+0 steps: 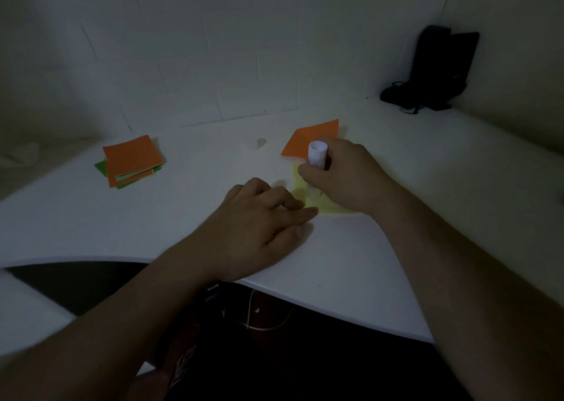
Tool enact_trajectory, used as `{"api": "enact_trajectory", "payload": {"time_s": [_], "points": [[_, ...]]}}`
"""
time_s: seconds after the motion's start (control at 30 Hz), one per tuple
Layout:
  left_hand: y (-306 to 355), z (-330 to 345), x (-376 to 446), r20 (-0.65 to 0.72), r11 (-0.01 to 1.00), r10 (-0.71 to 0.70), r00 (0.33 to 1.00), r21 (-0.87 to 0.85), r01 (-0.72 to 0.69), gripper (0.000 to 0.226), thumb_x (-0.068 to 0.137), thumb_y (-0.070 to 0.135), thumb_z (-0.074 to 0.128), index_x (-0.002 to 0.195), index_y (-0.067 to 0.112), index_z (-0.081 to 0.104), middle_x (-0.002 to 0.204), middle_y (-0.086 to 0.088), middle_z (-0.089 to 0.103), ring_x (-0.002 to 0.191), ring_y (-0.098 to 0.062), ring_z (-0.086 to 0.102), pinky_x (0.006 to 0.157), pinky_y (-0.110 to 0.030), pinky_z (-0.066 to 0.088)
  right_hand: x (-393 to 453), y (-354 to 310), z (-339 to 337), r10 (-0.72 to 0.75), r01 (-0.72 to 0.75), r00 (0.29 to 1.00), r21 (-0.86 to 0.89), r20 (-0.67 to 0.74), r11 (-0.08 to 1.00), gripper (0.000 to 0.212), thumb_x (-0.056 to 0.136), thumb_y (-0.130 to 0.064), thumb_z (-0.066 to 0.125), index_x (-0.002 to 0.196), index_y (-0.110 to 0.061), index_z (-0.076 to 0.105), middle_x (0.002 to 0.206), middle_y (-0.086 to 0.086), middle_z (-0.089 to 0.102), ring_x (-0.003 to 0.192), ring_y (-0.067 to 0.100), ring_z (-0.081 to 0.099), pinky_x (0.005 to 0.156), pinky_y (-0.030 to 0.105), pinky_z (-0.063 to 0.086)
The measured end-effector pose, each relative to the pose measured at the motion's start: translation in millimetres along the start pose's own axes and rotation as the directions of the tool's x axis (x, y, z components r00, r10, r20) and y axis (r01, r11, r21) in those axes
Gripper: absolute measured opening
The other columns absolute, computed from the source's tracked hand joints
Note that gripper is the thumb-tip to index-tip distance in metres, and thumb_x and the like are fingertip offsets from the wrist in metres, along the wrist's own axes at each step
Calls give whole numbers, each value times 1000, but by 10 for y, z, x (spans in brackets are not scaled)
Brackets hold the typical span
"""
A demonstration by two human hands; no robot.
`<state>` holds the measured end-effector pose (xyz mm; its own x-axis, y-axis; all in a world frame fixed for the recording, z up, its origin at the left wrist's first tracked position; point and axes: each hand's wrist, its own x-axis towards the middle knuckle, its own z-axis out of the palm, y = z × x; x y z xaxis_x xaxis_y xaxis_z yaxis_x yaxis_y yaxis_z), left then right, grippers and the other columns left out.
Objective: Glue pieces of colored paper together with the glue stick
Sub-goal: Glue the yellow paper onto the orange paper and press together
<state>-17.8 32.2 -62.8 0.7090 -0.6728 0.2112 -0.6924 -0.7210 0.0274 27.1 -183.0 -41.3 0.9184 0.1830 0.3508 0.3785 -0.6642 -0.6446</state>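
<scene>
The glue stick [317, 155] is in my right hand [341, 177], fingers curled round its white barrel. It stands nearly upright, long axis vertical, flat end up toward me and working end down on the yellow paper [328, 206]. My fist hides the lower half of the stick, so I cannot tell just where the tip meets the sheet. The yellow paper lies flat on the white table [152, 223], mostly covered by that hand. My left hand [259, 214] rests beside it, fingers loosely bent, one fingertip pressing the sheet's near left corner. Just behind the stick lies an orange sheet [308, 139], one corner pointing away from me, touching or overlapping the yellow one's far edge. Well off to my left sits a stack [131, 161] of orange and green squares. A black bag [436, 70] stands in the far right corner against the wall.
</scene>
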Motion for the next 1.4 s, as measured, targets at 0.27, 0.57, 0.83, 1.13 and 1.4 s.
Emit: {"api": "enact_trajectory", "payload": {"time_s": [0.27,0.57,0.83,1.13,1.4], "points": [[-17,19,9,6,1000,12,1000,5,-12,63,104,63,9,148,44,49,133,18,53,110,-18,44,93,-43,40,48,-41,136,-17,17,1000,16,-16,1000,30,91,-36,71,74,-38,46,69,-13,54,62,-6,51,54,8,34],[7,-17,1,20,999,-8,1000,35,7,55,105,64,18,149,47,48,132,19,52,111,-18,43,94,-43,40,91,-78,144,26,-15,997,141,-74,990,23,93,-42,71,84,-26,58,75,-11,62,65,-4,56,59,9,37],[8,-17,5,31,1000,-9,999,6,9,63,102,67,10,148,47,49,135,17,52,113,-19,43,94,-42,39,21,-5,-21,-1,1,998,12,-68,1000,29,92,-31,70,73,-20,51,67,-6,55,59,-2,49,56,12,36],[16,-31,0,40,1000,-18,999,8,18,64,102,67,10,148,46,49,136,16,52,114,-19,42,95,-42,38,-7,25,-77,-6,7,1000,-94,16,996,28,86,-39,70,72,-27,48,72,-5,58,63,6,48,57,25,35],[20,-40,-4,47,1000,-28,998,16,27,60,102,66,13,149,48,47,136,18,50,116,-19,42,97,-43,39,-20,113,-199,13,-12,1000,-77,15,997,27,88,-32,72,74,-19,52,69,-2,57,57,1,46,51,12,33]]}}
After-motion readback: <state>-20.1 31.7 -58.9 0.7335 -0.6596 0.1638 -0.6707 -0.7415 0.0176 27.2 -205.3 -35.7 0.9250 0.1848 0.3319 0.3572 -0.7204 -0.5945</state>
